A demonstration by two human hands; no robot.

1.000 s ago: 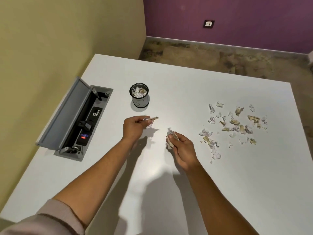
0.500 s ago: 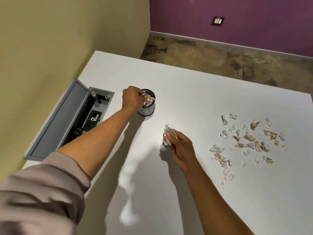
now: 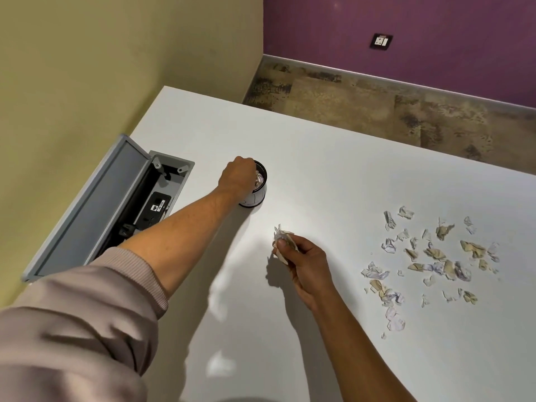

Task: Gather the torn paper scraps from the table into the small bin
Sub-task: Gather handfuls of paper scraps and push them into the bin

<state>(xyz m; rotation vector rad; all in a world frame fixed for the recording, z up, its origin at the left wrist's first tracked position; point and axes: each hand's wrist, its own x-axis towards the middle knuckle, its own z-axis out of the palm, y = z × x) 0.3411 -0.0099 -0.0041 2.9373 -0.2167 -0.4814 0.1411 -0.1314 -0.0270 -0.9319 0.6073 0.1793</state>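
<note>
The small round bin (image 3: 255, 198), black-rimmed with a pale wall, stands on the white table (image 3: 333, 169) left of centre. My left hand (image 3: 236, 177) covers its mouth, fingers bunched and pointing down inside; paper shows in the bin beside the fingertips, and what the fingers hold is hidden. My right hand (image 3: 307, 262) hovers just above the table nearer me, pinching a small bunch of torn scraps (image 3: 281, 236). Several loose white and tan scraps (image 3: 435, 256) lie scattered on the table's right side.
An open grey cable box (image 3: 150, 204) is sunk into the table at the left, its lid (image 3: 87, 210) tilted up toward the yellow wall. The table's far edge drops to a brown floor. A wall socket (image 3: 380, 41) sits on the purple wall.
My left hand carried a scrap from mid-table up to the bin and now dips into its mouth. My right hand has stayed put with its bunch.
</note>
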